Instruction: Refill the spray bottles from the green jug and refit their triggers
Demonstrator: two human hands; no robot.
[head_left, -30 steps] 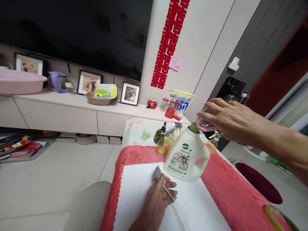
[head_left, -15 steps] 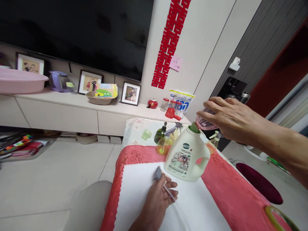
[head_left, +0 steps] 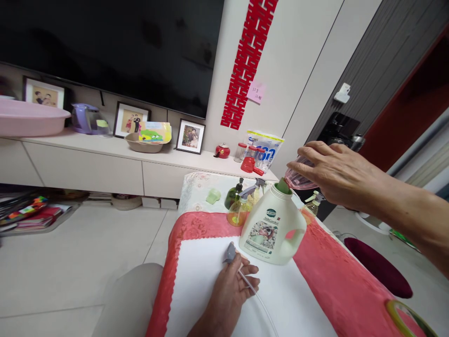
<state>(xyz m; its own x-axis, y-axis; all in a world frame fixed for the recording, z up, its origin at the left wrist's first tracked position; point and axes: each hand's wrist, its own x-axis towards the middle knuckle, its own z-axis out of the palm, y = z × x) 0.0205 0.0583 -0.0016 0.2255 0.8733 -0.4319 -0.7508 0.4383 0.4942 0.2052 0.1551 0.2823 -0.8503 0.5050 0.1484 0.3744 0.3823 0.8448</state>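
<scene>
My left hand (head_left: 228, 288) is closed around a grey pump head (head_left: 230, 253) with a long thin clear tube (head_left: 260, 299) running down toward the front. It rests low over the white sheet. Up on the right, my right hand (head_left: 329, 168) grips a clear pink bottle (head_left: 298, 177), tipped over with its mouth against the green-lined opening of a pale green detergent jug (head_left: 271, 229). The jug stands upright with its cap off. Any liquid passing between the two cannot be made out. My right fingers cover much of the pink bottle.
Behind the jug stand an orange spray bottle (head_left: 237, 215) and a dark green pump bottle (head_left: 232, 196). A light green cap (head_left: 213, 196) lies left of them. A tape roll (head_left: 409, 320) sits at the right edge. Jars with red lids (head_left: 240, 152) stand on the cabinet.
</scene>
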